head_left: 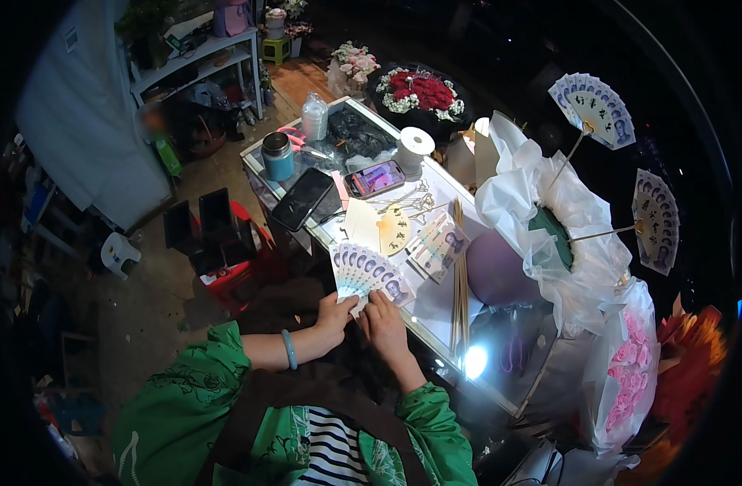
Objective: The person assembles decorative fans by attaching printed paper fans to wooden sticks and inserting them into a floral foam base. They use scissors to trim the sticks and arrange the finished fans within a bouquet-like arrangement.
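Note:
A fan of overlapping banknotes (363,270) is spread at the near edge of the table. My left hand (333,319) pinches its gathered lower end. Close beside it, my right hand (384,326) grips the fan's lower right part, with the fingertips partly hidden. Just beyond lie cream fan-shaped cards (393,231) with dark lettering. To their right is a loose pile of banknotes (440,245), next to a row of thin wooden sticks (460,296). Two finished banknote fans, an upper one (595,110) and a lower one (656,223), stand on sticks in green foam (554,231).
White wrapping (508,200) surrounds the foam. On the table (430,330) are a phone (376,178), a dark tablet-like device (303,200), a blue jar (278,158), a ribbon spool (415,146) and a purple ball (497,270). Red roses (420,89) and pink roses (631,356) flank it.

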`<state>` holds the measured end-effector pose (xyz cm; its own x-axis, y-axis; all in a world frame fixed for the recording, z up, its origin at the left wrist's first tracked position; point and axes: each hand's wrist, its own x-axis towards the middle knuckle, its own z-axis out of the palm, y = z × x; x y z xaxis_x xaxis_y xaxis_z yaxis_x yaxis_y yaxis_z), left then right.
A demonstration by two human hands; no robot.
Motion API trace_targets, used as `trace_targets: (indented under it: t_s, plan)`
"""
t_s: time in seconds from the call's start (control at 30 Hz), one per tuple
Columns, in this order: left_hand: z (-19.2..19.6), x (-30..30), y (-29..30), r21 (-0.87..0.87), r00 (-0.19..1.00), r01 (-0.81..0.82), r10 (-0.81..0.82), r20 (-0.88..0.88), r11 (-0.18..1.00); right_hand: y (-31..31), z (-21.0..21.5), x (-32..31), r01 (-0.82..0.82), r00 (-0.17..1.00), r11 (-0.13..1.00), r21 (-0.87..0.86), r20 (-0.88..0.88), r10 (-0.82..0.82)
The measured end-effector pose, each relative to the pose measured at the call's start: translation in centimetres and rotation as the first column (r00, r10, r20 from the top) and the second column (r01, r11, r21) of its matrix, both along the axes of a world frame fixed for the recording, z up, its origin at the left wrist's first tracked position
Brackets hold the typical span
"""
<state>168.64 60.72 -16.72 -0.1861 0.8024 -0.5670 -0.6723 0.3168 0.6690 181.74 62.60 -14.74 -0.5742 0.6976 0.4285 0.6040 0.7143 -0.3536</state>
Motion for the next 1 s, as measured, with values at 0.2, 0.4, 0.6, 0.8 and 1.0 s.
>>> trace_targets:
  t_s: [0.2, 0.4, 0.6, 0.8, 1.0]
  plan:
    - [0.4, 0.0, 0.0, -0.025, 0.999, -0.003, 0.002, -0.051, 1.000, 5.3, 0.6, 4.9, 0.482, 0.876, 0.873, 0.073, -0.041, -0.480]
    - [0.5, 0.0, 0.2, -0.006, 0.998, -0.026, 0.026, -0.050, 1.000, 8.8, 0.3, 7.8, 0.338, 0.844, 0.893, 0.298, 0.325, -0.427]
    - [0.1, -0.1, 0.2, 0.007, 0.998, -0.056, 0.056, -0.028, 0.998, 8.6, 0.1, 7.5, 0.244, 0.870, 0.917, 0.316, 0.346, -0.351]
    - [-0.1, -0.5, 0.4, 0.010, 0.997, -0.077, 0.077, -0.029, 0.997, 7.7, 1.2, 6.3, 0.307, 0.879, 0.881, 0.359, 0.248, -0.407]
    - [-0.4, 0.0, 0.5, 0.009, 0.995, -0.104, 0.104, -0.003, 0.995, 1.3, 1.3, 1.4, 0.168, 0.975, 0.974, 0.154, 0.118, -0.187]
